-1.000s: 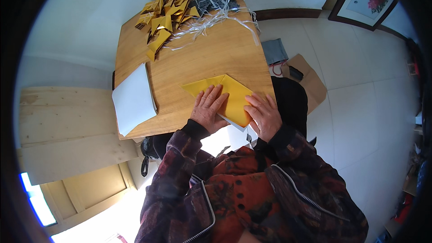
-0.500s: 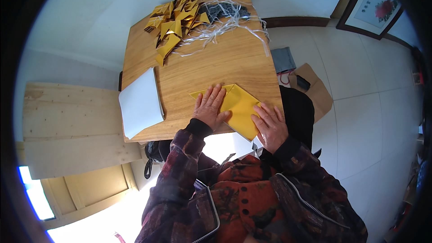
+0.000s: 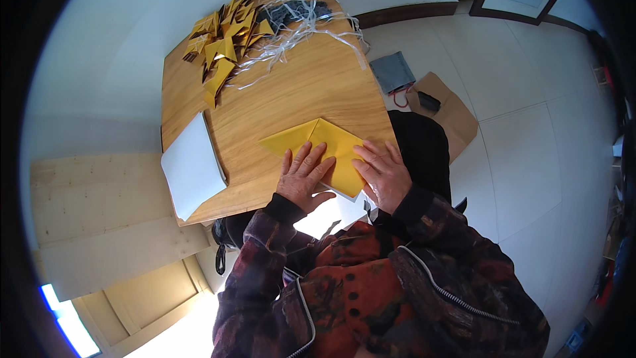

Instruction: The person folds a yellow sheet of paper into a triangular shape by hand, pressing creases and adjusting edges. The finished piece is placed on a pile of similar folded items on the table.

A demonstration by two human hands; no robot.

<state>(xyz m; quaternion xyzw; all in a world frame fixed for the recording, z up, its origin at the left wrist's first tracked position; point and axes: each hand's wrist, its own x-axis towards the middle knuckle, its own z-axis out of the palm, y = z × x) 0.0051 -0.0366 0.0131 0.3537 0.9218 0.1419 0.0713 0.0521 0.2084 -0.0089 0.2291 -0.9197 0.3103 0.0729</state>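
Note:
A partly folded sheet of yellow paper lies at the near edge of the wooden table, a crease running down from its top point. My left hand rests on its lower left part, fingers spread and pointing away from me. On the paper's right side lies my right hand, palm down with its fingers stretched out. Part of the sheet is hidden under both hands, and its lower corner reaches past the table edge. To the left sits a stack of white-backed sheets.
Folded gold paper pieces are heaped at the table's far left. Beside them lie tangled white plastic strips and a dark grey bundle. On the floor at right are a grey pouch and brown paper under a black object.
My left hand has slid down toward me over the paper, baring its upper left flap. My right hand stays on the right side. The whole view has shifted slightly.

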